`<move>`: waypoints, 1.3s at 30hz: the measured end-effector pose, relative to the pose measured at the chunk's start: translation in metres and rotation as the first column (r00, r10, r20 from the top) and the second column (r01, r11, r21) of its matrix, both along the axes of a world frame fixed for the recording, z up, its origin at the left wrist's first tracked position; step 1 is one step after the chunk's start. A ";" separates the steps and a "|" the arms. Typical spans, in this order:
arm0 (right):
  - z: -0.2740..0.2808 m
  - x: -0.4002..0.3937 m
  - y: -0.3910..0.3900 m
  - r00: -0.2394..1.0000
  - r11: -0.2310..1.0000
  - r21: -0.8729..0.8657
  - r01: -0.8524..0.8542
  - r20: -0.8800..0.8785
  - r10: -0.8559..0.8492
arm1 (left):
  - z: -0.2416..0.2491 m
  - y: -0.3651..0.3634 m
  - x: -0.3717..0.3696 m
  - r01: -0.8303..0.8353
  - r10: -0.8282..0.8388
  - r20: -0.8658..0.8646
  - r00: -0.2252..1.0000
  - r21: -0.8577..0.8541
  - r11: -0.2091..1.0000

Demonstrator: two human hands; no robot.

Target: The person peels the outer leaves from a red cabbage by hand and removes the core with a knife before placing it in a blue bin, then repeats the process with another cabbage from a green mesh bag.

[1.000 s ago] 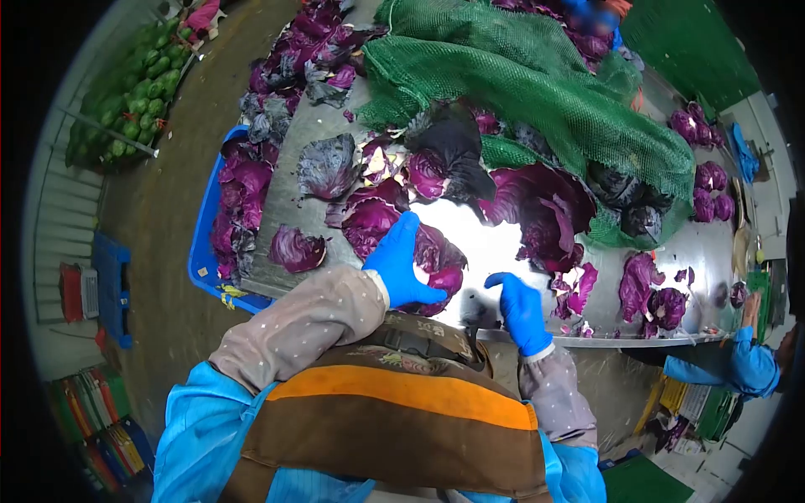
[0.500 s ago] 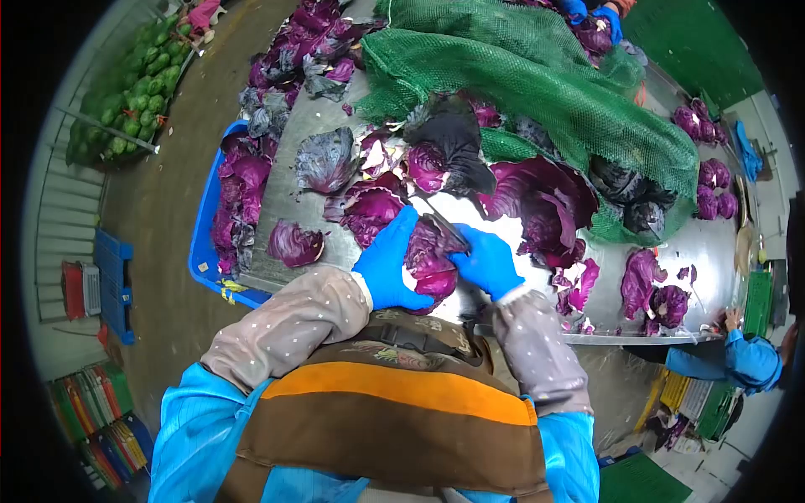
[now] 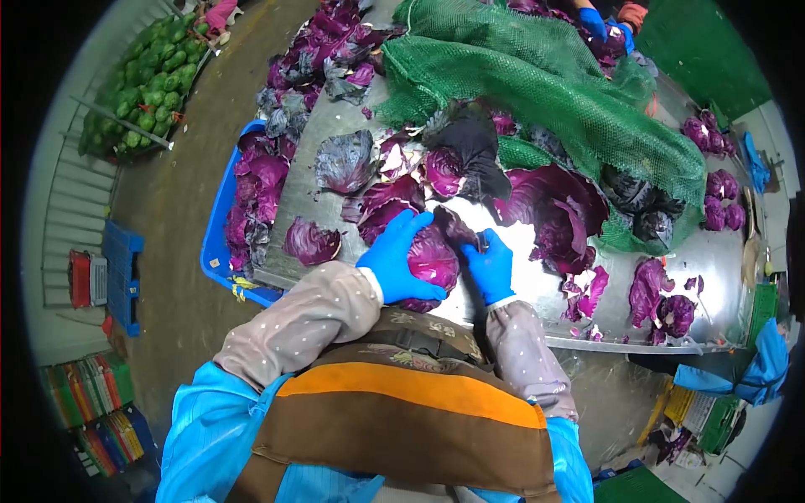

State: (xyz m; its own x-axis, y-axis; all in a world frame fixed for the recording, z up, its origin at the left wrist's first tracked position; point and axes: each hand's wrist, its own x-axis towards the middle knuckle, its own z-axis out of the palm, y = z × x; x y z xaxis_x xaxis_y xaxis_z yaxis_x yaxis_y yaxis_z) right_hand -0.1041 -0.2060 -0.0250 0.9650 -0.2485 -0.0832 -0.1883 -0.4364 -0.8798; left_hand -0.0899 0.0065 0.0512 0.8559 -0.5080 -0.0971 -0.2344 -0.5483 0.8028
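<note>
My left hand (image 3: 398,260) is spread over a purple cabbage head (image 3: 433,258) and holds it against the table's front part. At the cabbage's upper right, a loosened purple outer leaf (image 3: 455,226) stretches to my right hand (image 3: 490,267). That hand is closed on the leaf's edge and a dark, narrow knife, of which only a small part shows by the fingers. Both hands wear blue gloves. Beyond them lie cut leaves and a cabbage piece (image 3: 443,170). A large loose leaf (image 3: 558,210) is to the right.
Green netting (image 3: 553,101) drapes across the metal table (image 3: 289,197), partly over dark cabbages (image 3: 658,225). A blue crate (image 3: 220,226) full of leaves stands left. Trimmed cabbages (image 3: 721,201) sit at the right. Across the table, another person's gloved hands (image 3: 605,29) handle cabbage.
My right hand has drawn the leaf away from the cabbage, and the knife blade seen earlier is now mostly hidden. My left hand stays on the cabbage. The view has shifted slightly.
</note>
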 end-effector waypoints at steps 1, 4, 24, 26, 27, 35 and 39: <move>-0.001 0.003 -0.006 0.999 0.998 0.056 0.021 0.027 -0.023 | -0.004 0.006 0.006 0.016 -0.020 -0.038 0.999 -0.092 0.996; 0.013 0.004 -0.016 0.997 0.989 0.127 0.078 0.013 -0.080 | -0.004 0.034 0.006 -0.009 -0.045 -0.182 0.982 -0.288 0.958; 0.060 -0.018 0.027 0.946 0.933 0.156 -0.325 0.065 0.319 | 0.008 0.021 -0.003 -0.710 0.285 -0.935 0.211 0.054 0.702; 0.053 -0.008 0.015 0.934 0.901 0.283 -0.330 -0.039 0.354 | -0.002 0.029 -0.012 -0.671 0.425 -0.865 0.266 0.151 0.726; 0.051 -0.002 0.012 0.932 0.884 0.307 -0.353 0.033 0.361 | 0.002 0.035 -0.013 -0.558 0.392 -0.838 0.380 0.131 0.820; 0.075 0.001 0.000 0.937 0.945 -0.107 -0.308 0.136 0.321 | 0.000 -0.004 0.023 -0.100 0.100 0.026 0.995 0.011 0.995; 0.075 -0.039 0.006 0.966 0.948 -0.220 -0.231 0.064 0.250 | 0.014 -0.030 0.023 -0.338 0.364 -0.127 0.923 0.186 0.923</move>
State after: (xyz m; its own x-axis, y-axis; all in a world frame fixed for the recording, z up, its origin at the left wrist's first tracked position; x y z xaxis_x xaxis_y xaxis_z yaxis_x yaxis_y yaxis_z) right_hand -0.1433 -0.2001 0.0499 0.9993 -0.0107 0.0350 0.0202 -0.6345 -0.7727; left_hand -0.0669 -0.0231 0.0647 0.9437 -0.1447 -0.2976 0.1175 -0.6942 0.7101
